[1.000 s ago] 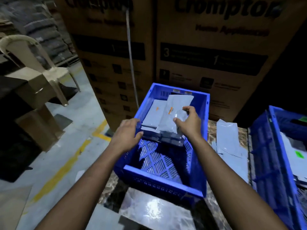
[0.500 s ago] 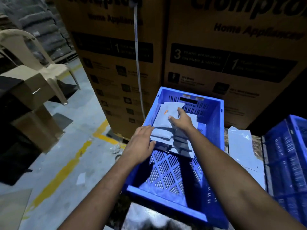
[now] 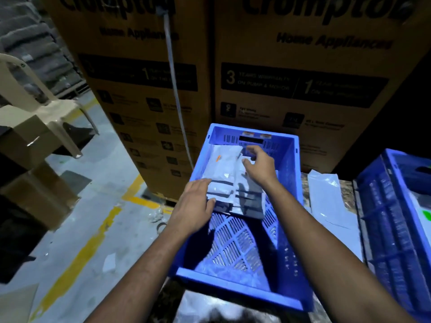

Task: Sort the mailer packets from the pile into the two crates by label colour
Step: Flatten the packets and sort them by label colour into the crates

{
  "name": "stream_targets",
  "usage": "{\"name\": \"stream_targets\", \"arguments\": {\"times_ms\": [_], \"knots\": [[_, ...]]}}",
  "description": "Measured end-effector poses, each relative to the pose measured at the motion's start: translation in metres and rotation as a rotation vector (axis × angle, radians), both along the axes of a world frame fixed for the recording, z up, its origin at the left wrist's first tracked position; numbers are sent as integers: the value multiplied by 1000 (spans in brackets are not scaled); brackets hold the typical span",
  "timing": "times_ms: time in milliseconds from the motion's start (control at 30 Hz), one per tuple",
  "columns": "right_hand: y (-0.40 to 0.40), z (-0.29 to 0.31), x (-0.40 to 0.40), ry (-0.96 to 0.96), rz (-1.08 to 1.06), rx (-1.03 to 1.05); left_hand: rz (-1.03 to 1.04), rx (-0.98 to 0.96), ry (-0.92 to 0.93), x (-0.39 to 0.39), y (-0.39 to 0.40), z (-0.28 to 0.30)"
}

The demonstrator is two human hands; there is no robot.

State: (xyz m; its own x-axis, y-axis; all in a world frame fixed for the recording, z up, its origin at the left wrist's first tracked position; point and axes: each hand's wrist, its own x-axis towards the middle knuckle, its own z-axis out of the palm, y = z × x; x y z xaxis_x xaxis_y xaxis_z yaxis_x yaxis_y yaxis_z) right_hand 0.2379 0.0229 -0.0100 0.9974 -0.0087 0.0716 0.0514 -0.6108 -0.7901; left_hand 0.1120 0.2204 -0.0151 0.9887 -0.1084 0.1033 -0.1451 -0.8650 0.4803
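Observation:
A blue crate stands in front of me on the marble table. In its far half lies a stack of grey mailer packets; the top one carries an orange label. My left hand rests with straight fingers against the stack's near left corner. My right hand lies over the far right of the stack, fingers relaxed and touching the top packet. A second blue crate at the right edge holds a packet with a green label. Loose grey packets lie between the crates.
Tall brown cartons rise directly behind the crates, with a cable hanging in front of them. To the left are a beige plastic chair, brown boxes and a concrete floor with a yellow line.
The orange-labelled packet that my right hand held up now lies flat on the stack. My right hand has slid toward the crate's far wall. My left hand stays at the stack's near edge.

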Motion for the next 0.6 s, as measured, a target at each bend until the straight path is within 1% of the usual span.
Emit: {"name": "stream_targets", "arguments": {"times_ms": [67, 133, 200, 233, 300, 367, 467, 500, 533, 600], "knots": [[-26, 13, -27, -144, -64, 82, -31, -35, -14, 2, -20, 1], [-57, 21, -59, -239, -142, 164, -68, -78, -20, -1, -47, 2], [-93, 12, -89, -273, -229, 182, -115, -120, -9, -8, -79, 1], [-112, 0, -103, -249, -289, 171, -143, -133, -3, -13, -94, -1], [-152, -34, -125, -147, -427, 113, -189, -158, -8, -23, -122, -5], [-186, -72, -140, 31, -539, 1, -218, -169, -6, -33, -147, -9], [-213, -114, -152, 396, -553, -280, -232, -180, -2, -48, -176, -11], [-216, -122, -154, 485, -536, -373, -231, -182, 4, -54, -184, -10], [-217, -127, -156, 533, -522, -439, -226, -183, 6, -59, -191, -8], [-220, -131, -154, 539, -502, -525, -209, -177, 2, -68, -202, -4]]}}
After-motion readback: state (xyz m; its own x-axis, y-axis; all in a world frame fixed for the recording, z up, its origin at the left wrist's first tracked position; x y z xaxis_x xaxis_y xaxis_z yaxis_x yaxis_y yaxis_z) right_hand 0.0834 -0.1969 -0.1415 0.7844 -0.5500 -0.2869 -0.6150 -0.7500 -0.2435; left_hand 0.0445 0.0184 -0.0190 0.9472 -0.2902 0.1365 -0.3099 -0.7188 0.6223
